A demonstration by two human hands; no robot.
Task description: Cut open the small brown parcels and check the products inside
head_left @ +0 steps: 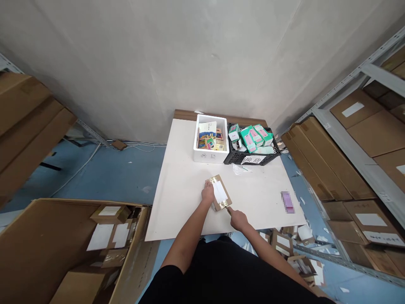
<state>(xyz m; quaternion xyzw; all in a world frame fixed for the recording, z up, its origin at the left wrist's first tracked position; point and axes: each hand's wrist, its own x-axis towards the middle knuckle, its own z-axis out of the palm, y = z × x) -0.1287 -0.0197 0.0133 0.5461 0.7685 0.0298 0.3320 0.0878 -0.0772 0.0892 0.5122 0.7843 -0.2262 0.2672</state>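
Note:
A small cardboard box (225, 185) with a white label (219, 191) and shiny tape at both ends lies aslant on the white table. My left hand (208, 192) grips its left side near the far end, fingers closed over the edge. At the near end, my right hand (238, 219) is closed around a thin, dark-handled tool, apparently a box cutter (229, 209). Its tip meets the taped near edge; the blade itself is too small to make out.
Behind the box stand a white foam bin (211, 157) of books and a black crate (234, 158) of green-and-pink boxes. A blurred purple item (287, 202) lies right. A large carton (142, 236) of parcels stands left; shelves (341, 126) of cartons stand right.

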